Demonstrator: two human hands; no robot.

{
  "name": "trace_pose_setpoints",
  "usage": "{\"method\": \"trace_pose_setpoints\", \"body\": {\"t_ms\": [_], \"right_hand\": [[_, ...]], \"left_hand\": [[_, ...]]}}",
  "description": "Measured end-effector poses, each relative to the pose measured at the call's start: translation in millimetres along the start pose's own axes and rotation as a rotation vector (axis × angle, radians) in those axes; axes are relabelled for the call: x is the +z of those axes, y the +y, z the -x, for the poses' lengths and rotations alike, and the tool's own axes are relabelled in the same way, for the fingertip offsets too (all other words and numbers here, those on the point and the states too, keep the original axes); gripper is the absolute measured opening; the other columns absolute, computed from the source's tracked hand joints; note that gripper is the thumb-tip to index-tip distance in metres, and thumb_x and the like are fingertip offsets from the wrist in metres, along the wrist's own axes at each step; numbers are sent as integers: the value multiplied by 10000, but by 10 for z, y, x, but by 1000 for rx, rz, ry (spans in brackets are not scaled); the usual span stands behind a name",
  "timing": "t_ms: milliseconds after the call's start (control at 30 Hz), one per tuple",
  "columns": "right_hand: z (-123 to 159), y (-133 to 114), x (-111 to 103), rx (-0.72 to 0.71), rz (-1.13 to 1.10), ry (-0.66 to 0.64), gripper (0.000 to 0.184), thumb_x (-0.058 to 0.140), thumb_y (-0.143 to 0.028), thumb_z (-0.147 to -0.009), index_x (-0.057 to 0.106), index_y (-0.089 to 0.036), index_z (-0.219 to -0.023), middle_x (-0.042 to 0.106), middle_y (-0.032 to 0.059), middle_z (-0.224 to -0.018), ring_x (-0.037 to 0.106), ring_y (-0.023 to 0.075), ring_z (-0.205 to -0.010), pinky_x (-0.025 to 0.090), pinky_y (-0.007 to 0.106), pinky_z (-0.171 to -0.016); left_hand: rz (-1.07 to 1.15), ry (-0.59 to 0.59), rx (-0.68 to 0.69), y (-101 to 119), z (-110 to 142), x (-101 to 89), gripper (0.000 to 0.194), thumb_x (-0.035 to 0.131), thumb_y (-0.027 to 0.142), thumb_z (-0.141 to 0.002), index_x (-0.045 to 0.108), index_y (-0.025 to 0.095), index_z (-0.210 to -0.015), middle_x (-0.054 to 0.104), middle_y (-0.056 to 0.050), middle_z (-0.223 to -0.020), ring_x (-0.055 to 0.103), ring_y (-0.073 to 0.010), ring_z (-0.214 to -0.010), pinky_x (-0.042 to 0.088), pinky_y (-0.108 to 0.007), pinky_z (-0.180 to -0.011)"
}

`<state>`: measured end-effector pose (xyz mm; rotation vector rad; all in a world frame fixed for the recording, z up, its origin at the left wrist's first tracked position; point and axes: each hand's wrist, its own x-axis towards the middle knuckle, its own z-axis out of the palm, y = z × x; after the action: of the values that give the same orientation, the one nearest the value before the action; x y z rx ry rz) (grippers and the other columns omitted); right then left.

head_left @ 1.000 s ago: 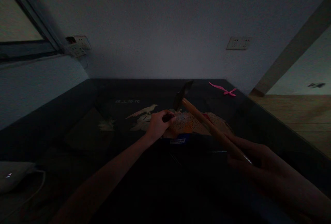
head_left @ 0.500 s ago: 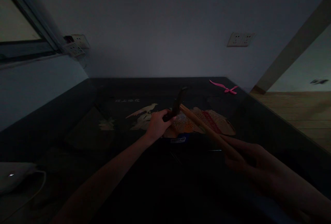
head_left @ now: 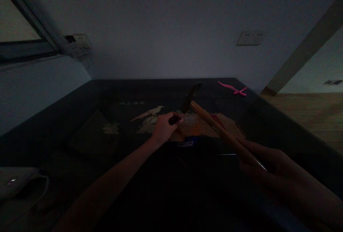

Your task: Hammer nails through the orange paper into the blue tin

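1. One claw-less-looking hammer with a dark metal head and a pale brown wooden handle (head_left: 222, 131) is gripped low on its shaft by the right hand (head_left: 278, 169), its fingers wrapped closed around the wood.
2. The hammer's head is held just beyond the left fingertips, over the glossy black table (head_left: 171, 89); whether anything is touched by it cannot be told.
3. By the left hand (head_left: 163, 128), a curl is formed: thumb and forefinger are brought close together around a dark gap, and what is pinched there, if anything, is lost in the gloom.
4. Beside those fingertips, one tan, dark-speckled patch with an orange area (head_left: 197, 126) is seen, crossed by one red band (head_left: 217, 118).
5. Below it, one blue label (head_left: 193, 140) is spotted, its pale strip too dim to be read.
6. Four pale Chinese characters (head_left: 132, 103) are displayed at left; only 上 and 花 can be made out.
7. One pink ribbon tied in a bow (head_left: 237, 91) is laid at the far right corner.
8. One white, cabled device (head_left: 17, 180) is glimpsed lower left.
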<state>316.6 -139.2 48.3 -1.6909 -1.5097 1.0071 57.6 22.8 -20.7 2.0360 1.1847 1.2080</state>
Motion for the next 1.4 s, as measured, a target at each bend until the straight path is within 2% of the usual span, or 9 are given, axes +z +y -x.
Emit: {"method": "trace_pose_setpoints", "body": {"t_ms": [167,300,533,633,733,900,1067,1267,1400], "right_hand": [[2,-28,26,-69,-14,15,543,715,-487,-729,655,-323,-1243,737,50,-1067,679,307,-916,589,384,-762],[6,-35,64,-48,-61,-37,539,690,-506,-747,647,-326,-1253,753,56,-998,700,292,-817,607,353,-639],[28,-5,46,-67,20,19,572,688,-506,-752,618,-312,-1286,757,48,-953,696,242,-731,595,285,-566],[11,-17,58,-62,-33,-81,543,665,-491,-784,604,-326,-1298,739,52,-1083,698,284,-896,604,344,-711],[15,-60,64,-44,-49,-61,560,681,-490,-763,617,-308,-1289,731,60,-1106,678,319,-966,586,400,-792],[31,-98,77,-62,-36,-10,546,700,-439,-743,634,-319,-1272,752,50,-873,689,287,-777,600,331,-595],[48,-50,74,10,-73,-125,578,672,-411,-771,578,-302,-1330,674,-11,-626,563,158,-436,455,219,-336],[57,-3,72,-1,-70,-95,578,673,-407,-777,572,-296,-1336,659,-17,-623,523,135,-419,425,203,-325],[28,1,90,-46,-59,-71,543,691,-415,-757,625,-295,-1283,712,19,-723,619,188,-555,509,233,-415]], "left_hand": [[0,12,-5,-7,1,2,67,662,202,-782,675,183,-845,737,-25,-837,695,-188,-778,544,-316,-743],[-27,2,-16,1,1,-13,70,667,205,-779,677,187,-846,736,-20,-813,693,-190,-753,546,-308,-705],[16,5,-20,10,-2,2,64,662,190,-781,677,180,-842,739,-26,-818,698,-188,-756,548,-315,-717],[-22,6,-14,24,-4,-6,71,670,194,-776,682,179,-845,738,-23,-810,694,-190,-741,547,-312,-696],[-28,3,-11,36,-4,-15,66,665,186,-780,682,181,-844,739,-22,-822,696,-191,-760,547,-312,-710],[-27,2,-25,35,-3,-15,69,666,177,-778,680,176,-846,741,-23,-826,697,-186,-765,547,-302,-717],[-57,-21,-35,49,-5,-17,81,666,194,-782,684,181,-860,740,-14,-817,694,-179,-759,540,-289,-703],[-71,4,-24,60,-6,-17,63,670,183,-774,687,178,-834,738,-18,-818,692,-178,-762,536,-294,-724],[-76,-5,-20,37,-7,-13,91,675,202,-770,685,181,-858,738,-16,-811,692,-183,-756,538,-295,-698]]}}
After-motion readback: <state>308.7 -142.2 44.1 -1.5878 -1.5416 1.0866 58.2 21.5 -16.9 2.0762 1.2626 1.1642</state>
